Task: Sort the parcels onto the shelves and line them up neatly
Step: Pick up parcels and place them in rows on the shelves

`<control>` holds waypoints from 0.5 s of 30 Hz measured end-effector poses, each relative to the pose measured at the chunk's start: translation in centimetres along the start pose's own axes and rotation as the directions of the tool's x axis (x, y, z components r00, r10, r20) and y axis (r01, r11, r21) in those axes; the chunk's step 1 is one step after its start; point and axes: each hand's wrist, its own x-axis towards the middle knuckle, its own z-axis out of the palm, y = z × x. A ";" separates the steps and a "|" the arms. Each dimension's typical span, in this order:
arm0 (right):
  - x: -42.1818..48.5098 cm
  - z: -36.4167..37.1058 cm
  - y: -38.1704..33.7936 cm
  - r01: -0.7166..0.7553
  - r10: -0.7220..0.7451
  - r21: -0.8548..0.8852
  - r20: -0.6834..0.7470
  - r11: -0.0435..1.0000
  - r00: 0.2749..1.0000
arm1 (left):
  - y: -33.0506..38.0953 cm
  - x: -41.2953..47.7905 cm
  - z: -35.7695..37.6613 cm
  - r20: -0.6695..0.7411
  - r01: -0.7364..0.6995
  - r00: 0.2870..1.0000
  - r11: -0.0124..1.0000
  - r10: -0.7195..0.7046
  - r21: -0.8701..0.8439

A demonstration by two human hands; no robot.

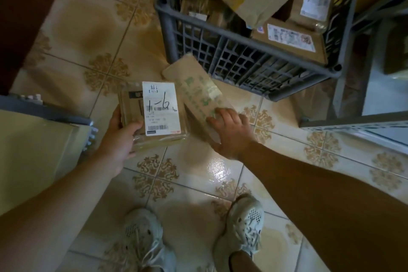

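Over the floor (72, 28), left hand (120, 139) grips a box (154, 115); right hand (231, 133) grips a long parcel (194, 88). Both seem light and stiff; hold the edges.

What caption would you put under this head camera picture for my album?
Left hand holds a parcel marked 1-6, right hand grips a long parcel, beside a grey crate.

Small parcel depot/storeroom w/ patterned tile floor (106, 28): grey crate (249, 59) of labelled parcels (293, 37), metal shelving (353, 126) beside.
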 end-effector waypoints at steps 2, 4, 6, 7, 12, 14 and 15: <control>-0.4 0.5 0.2 -0.014 0.011 0.039 0.088 0.999 0.996 | -0.6 -0.4 0.5 0.015 0.007 1.000 1.000 -0.007 0.002; -0.6 -0.3 0.2 -0.035 0.025 0.114 0.091 0.993 0.996 | -0.5 -1.1 0.7 0.026 0.016 1.000 1.000 -0.016 0.013; -0.7 -2.5 0.6 -0.064 0.060 0.203 0.025 0.977 0.998 | 0.3 -1.9 0.7 0.039 0.014 0.999 0.999 -0.015 0.032; -0.8 -4.0 1.1 -0.078 0.084 0.240 -0.014 0.968 0.996 | 1.0 -2.5 0.7 0.048 0.010 0.999 0.999 -0.011 0.035; -1.3 -12.7 6.5 -0.162 0.236 0.338 -0.190 0.927 0.953 | 6.0 -5.4 1.4 0.014 -0.030 0.999 0.999 0.030 0.034; -0.9 -15.3 9.1 -0.212 0.300 0.356 -0.213 0.910 0.930 | 8.0 -6.5 1.9 -0.003 -0.056 0.998 0.998 0.056 0.040; -0.5 -16.2 10.3 -0.253 0.346 0.380 -0.201 0.890 0.916 | 8.8 -6.9 2.3 0.001 -0.071 0.997 0.996 0.071 0.047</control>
